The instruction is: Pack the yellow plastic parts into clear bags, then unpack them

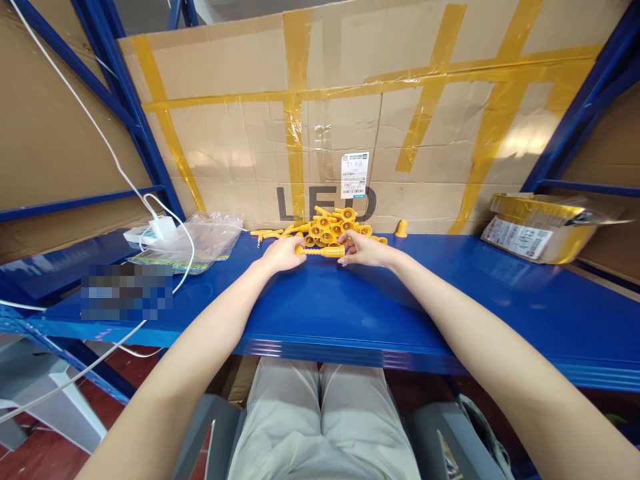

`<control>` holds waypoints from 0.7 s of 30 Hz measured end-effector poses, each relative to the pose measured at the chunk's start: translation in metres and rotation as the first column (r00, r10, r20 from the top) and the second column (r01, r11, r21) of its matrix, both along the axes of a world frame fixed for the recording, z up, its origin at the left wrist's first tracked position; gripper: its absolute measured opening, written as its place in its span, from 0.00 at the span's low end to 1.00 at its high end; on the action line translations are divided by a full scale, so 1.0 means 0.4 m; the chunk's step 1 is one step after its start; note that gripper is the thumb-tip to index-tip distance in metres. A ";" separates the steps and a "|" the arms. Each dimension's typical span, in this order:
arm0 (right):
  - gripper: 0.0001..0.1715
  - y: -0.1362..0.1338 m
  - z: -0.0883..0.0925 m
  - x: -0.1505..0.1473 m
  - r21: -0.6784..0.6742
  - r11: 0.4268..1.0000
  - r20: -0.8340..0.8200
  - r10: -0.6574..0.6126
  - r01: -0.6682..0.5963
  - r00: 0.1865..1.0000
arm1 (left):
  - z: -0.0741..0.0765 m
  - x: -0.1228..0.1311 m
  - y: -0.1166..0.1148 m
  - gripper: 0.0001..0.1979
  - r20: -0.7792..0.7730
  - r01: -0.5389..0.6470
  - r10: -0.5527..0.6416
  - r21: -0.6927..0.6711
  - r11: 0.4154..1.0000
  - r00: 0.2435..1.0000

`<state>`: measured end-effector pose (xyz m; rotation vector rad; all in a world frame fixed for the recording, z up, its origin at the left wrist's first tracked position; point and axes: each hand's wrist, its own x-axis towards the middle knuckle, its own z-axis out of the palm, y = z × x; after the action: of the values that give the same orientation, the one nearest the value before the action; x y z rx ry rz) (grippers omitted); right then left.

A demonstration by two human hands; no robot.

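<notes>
Grip at both ends of a slender yellow plastic piece (332, 251) with a ribbed stem and broader barrel: the left hand (285, 253) pinches the stem's end, fingers drawn narrow, while the right hand (364, 249) closes thumb and fingertips about the barrel's end. The piece lies crosswise between the hands, just in front of a heap of yellow flared plastic parts (326, 237) on the blue metal shelf (345, 307). Good handling, by judgement, keeps stem and barrel aligned under light, even pressure, leaving the ribs unbent.
</notes>
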<state>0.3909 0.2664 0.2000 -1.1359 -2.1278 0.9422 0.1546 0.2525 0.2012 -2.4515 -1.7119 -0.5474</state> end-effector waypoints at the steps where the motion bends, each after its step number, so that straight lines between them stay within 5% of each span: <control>1: 0.25 0.001 0.002 0.003 -0.057 0.998 -0.050 0.004 -0.007 0.999 | -0.001 -0.001 0.001 0.12 0.003 0.001 -0.001 0.002 1.000 1.000; 5: 0.13 -0.012 0.017 0.001 -0.219 0.975 -0.129 0.014 -0.042 0.992 | 0.000 -0.006 0.002 0.13 0.025 -0.016 0.016 0.038 0.999 1.000; 10: 0.17 -0.028 0.017 -0.015 -0.316 0.949 -0.158 -0.069 0.015 0.985 | -0.001 -0.007 0.004 0.12 0.011 -0.018 0.017 0.036 0.999 1.000; 21: 0.18 -0.015 0.009 0.007 -0.243 0.964 -0.187 0.066 -0.111 0.980 | -0.004 -0.003 0.001 0.12 0.020 -0.028 0.027 0.051 0.998 0.999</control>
<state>0.3935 0.2602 0.2038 -1.0363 -1.9688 1.3357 0.1532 0.2531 0.1995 -2.3920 -1.7139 -0.6061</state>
